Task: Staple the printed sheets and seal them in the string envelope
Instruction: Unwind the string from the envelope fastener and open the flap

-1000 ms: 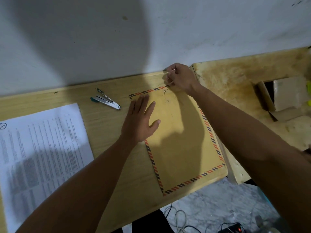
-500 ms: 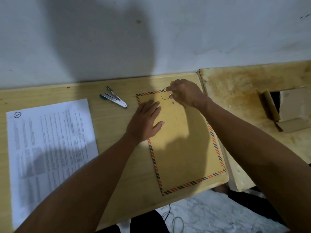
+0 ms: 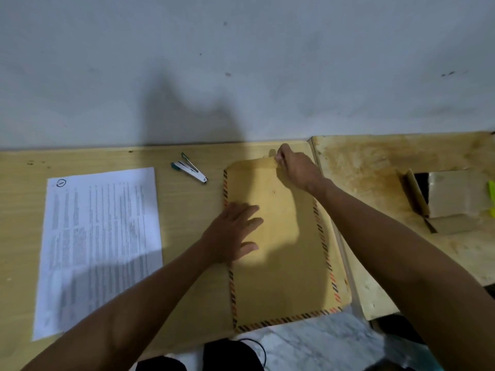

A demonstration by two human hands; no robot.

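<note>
Since half a second ago the right hand (image 3: 296, 170) has lifted the flap at the far edge of the envelope (image 3: 281, 250), fingers pinching it. Left hand (image 3: 233, 234) lies flat, fingers spread, on the envelope's left side; printed sheets (image 3: 99, 245) and stapler (image 3: 188, 168) lie left on the table (image 3: 187, 210).

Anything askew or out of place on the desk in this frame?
The envelope overhangs the desk's near edge at its bottom right corner. The printed sheets lie outside it, slightly skewed, and the stapler lies unused. Nothing spilled or damaged.
</note>
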